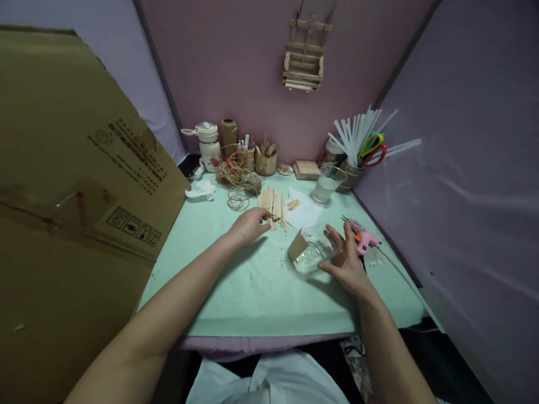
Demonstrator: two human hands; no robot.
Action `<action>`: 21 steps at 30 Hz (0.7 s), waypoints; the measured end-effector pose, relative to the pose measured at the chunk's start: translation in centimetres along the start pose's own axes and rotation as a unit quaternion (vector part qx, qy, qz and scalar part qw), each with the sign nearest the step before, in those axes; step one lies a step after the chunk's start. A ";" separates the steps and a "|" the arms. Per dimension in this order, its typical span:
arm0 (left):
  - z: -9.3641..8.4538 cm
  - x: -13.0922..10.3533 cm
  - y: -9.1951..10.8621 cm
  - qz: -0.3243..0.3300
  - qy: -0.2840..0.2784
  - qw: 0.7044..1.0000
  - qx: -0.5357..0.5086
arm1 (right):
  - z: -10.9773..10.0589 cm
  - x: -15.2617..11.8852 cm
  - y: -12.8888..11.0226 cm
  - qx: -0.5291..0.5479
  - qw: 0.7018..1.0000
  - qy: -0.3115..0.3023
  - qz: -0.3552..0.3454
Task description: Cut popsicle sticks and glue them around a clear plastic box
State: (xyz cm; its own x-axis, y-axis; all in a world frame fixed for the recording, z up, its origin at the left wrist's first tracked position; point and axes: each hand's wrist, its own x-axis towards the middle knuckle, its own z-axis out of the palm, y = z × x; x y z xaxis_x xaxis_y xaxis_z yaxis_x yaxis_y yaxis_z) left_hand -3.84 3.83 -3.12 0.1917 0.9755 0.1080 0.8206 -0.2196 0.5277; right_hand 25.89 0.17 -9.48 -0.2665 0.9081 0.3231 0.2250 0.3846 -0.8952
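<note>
My left hand [248, 224] is at the left edge of a pile of wooden craft sticks [275, 206] on the table. Its thumb and fingers are apart, with no stick visible between them. On the right, my right hand [346, 262] grips a clear plastic container [314, 259], thumb on the near side and fingers on the far side. A tan cardboard-like piece [297, 246] stands upright at the container's left end. Behind the container lies a white sheet of paper [309, 210] with a few short stick pieces [292, 205] on it.
A pink glue gun [366, 241] lies right of my right hand, its cord running along the table edge. A plastic cup [326, 185], tangled twine [236, 177], stick holders [266, 163] and a bottle [209, 148] line the back. A large cardboard box [84, 185] stands left.
</note>
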 end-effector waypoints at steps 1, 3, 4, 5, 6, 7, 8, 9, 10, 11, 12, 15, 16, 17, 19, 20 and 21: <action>0.1 0.8 -0.4 -0.013 0.016 1.000 0.015 | 0.2 0.1 -0.2 0.003 1.000 0.003 0.003; 0.7 1.9 -0.7 -0.033 0.039 0.998 0.041 | 0.7 0.2 -0.6 -0.010 1.000 0.018 0.016; 1.2 2.3 -0.7 -0.040 0.046 0.997 0.049 | 0.9 0.2 -0.9 -0.026 0.999 0.035 0.024; 1.8 2.6 -0.6 -0.047 0.055 0.996 0.057 | 1.2 0.1 -1.1 -0.047 0.997 0.058 0.033; 2.3 2.8 -0.4 -0.052 0.062 0.995 0.065 | 1.6 0.0 -1.3 -0.068 0.993 0.084 0.040; 2.7 2.9 -0.3 -0.056 0.069 0.993 0.072 | 1.9 -0.2 -1.5 -0.086 0.989 0.108 0.045; 3.0 3.1 -0.2 -0.058 0.073 0.993 0.079 | 2.3 -0.3 -1.6 -0.099 0.986 0.126 0.048; 3.3 3.2 -0.1 -0.058 0.075 0.992 0.084 | 2.7 -0.4 -1.6 -0.108 0.983 0.138 0.048; 3.5 3.3 0.0 -0.056 0.076 0.992 0.089 | 3.0 -0.5 -1.6 -0.113 0.982 0.143 0.047; 3.6 3.3 0.0 -0.053 0.076 0.991 0.094 | 3.3 -0.6 -1.6 -0.115 0.982 0.143 0.047; 3.7 3.4 -0.1 -0.050 0.075 0.991 0.097 | 3.5 -0.6 -1.6 -0.115 0.982 0.142 0.046; 3.9 3.5 -0.5 -0.045 0.079 0.990 0.105 | 3.7 -0.7 -1.3 -0.109 0.983 0.142 0.047; 3.9 3.5 -0.6 -0.046 0.083 0.990 0.107 | 3.6 -0.7 -1.3 -0.106 0.983 0.143 0.047; 3.9 3.4 -0.8 -0.048 0.087 0.989 0.109 | 3.6 -0.7 -1.2 -0.105 0.983 0.143 0.048; 3.9 3.4 -1.0 -0.049 0.094 0.988 0.113 | 3.5 -0.8 -1.2 -0.105 0.983 0.140 0.049; 3.8 3.3 -1.1 -0.046 0.096 0.988 0.115 | 3.5 -0.9 -1.1 -0.108 0.983 0.137 0.049; 3.8 3.3 -1.1 -0.041 0.095 0.988 0.118 | 3.5 -0.9 -1.1 -0.110 0.983 0.135 0.049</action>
State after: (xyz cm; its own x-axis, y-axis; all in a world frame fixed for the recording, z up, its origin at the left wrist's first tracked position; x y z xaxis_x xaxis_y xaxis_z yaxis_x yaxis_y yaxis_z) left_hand -2.06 7.29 -6.55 0.0331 0.9700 0.2408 0.9358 -0.1147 0.3333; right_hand 22.62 -1.68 -9.86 0.0185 0.9419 0.3354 0.4430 0.2931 -0.8473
